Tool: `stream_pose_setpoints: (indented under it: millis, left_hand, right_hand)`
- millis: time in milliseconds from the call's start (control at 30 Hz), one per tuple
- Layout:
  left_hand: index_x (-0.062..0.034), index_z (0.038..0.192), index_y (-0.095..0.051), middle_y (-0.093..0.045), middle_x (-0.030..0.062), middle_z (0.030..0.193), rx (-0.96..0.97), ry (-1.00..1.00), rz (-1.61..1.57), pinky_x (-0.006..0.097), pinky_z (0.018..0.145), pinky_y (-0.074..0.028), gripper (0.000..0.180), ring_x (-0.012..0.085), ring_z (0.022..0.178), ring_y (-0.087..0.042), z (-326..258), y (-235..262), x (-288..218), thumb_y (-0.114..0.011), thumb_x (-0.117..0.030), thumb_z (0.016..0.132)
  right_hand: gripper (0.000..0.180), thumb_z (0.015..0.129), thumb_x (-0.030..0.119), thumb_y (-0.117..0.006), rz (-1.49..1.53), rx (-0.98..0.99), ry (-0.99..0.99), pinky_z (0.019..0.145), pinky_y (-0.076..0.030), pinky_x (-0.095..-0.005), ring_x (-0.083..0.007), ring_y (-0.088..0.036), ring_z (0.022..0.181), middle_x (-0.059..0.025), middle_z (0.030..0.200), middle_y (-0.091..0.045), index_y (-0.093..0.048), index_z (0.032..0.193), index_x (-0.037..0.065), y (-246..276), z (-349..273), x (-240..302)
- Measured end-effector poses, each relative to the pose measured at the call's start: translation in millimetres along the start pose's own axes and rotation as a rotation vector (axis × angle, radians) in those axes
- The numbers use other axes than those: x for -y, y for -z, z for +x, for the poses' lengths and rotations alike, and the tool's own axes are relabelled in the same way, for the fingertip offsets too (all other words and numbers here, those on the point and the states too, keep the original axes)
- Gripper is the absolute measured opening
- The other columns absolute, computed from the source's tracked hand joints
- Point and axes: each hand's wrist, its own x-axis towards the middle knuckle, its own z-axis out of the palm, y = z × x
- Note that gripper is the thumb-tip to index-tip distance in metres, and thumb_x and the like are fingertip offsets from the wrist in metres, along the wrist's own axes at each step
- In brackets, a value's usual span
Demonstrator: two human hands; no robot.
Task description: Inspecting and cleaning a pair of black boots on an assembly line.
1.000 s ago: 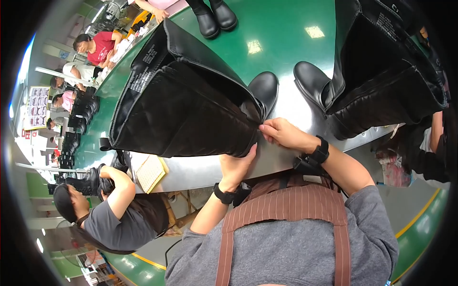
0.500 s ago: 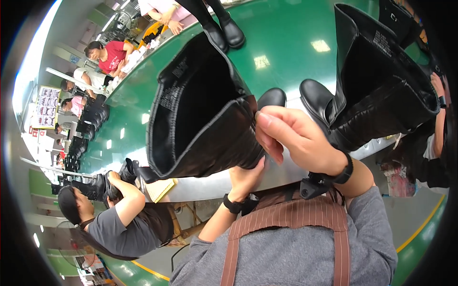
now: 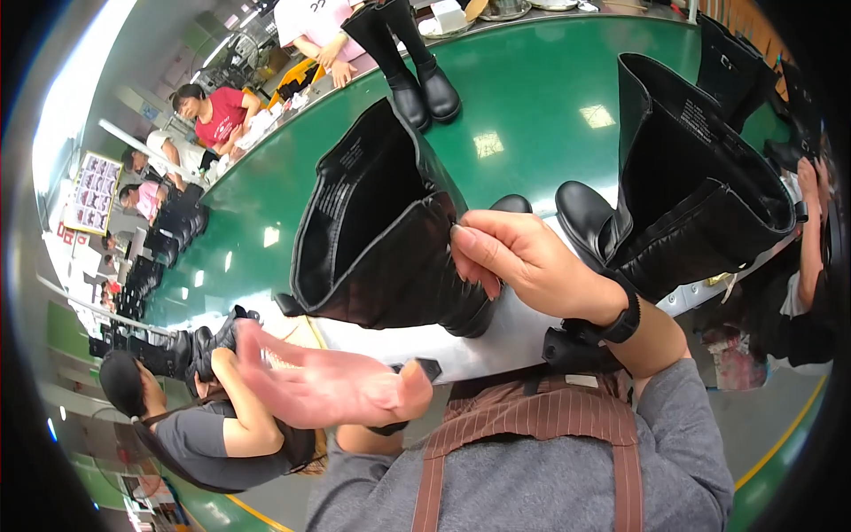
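Left hand (image 3: 332, 386) dropped away open; right hand (image 3: 523, 262) pinches boot (image 3: 390, 248).

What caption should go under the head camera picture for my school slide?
A person's right hand pinches the shaft edge of a tall black boot on a green table, left hand open below.

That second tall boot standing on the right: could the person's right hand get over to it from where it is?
Probably yes. The right hand pinches the shaft edge of the tilted boot, and the second boot stands just beyond it on the green table, nothing between them.
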Motion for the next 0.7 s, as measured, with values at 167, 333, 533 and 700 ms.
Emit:
stream_pose_setpoints:
  millis: [167, 333, 533, 700]
  left_hand:
    - [-0.0085, 0.116, -0.070, -0.057, 0.0059, 0.077, 0.635, 0.011, 0.533, 0.048, 0.108, -0.031, 0.044, 0.0237, 0.080, -0.050, 60.3, -29.7, -25.2, -0.070, -0.007, 0.072]
    - [-0.0048, 0.118, -0.069, -0.058, 0.0046, 0.069, 0.614, 0.048, 0.466, 0.037, 0.089, -0.037, 0.050, 0.0233, 0.074, -0.051, 68.2, -33.2, -20.2, -0.063, 0.000, 0.068]
    - [-0.0030, 0.118, -0.068, -0.057, 0.0044, 0.067, 0.625, 0.110, 0.383, 0.036, 0.089, -0.035, 0.043, 0.0230, 0.076, -0.050, 69.5, -28.4, -22.2, -0.065, -0.005, 0.075]
    - [-0.0012, 0.113, -0.069, -0.054, 0.0042, 0.067, 0.643, 0.185, 0.420, 0.037, 0.089, -0.035, 0.040, 0.0224, 0.078, -0.051, 71.6, -30.2, -25.2, -0.075, -0.018, 0.077]
  right_hand:
    - [0.029, 0.102, 0.021, -0.051, -0.085, -0.084, 0.105, 0.056, -0.047, -0.0238, -0.0087, -0.056, 0.062, -0.0025, 0.072, -0.059, -0.059, 0.082, 0.001, -0.1, -1.0, -27.4]
    - [0.029, 0.101, 0.022, -0.052, -0.161, -0.043, -0.153, 0.059, -0.049, -0.0255, -0.0092, -0.057, 0.064, -0.0038, 0.076, -0.061, -0.064, 0.086, 0.000, -4.3, -8.6, -52.5]
    - [0.026, 0.099, 0.026, -0.057, 0.001, -0.170, 0.141, 0.058, -0.045, -0.0232, -0.0076, -0.057, 0.066, -0.0035, 0.078, -0.061, -0.062, 0.096, 0.000, 3.4, -7.8, -26.7]
    - [0.023, 0.093, 0.022, -0.068, -0.220, -0.225, 0.116, 0.056, -0.045, -0.0240, -0.0064, -0.056, 0.062, -0.0022, 0.070, -0.061, -0.058, 0.091, 0.001, -5.8, 7.8, -7.5]
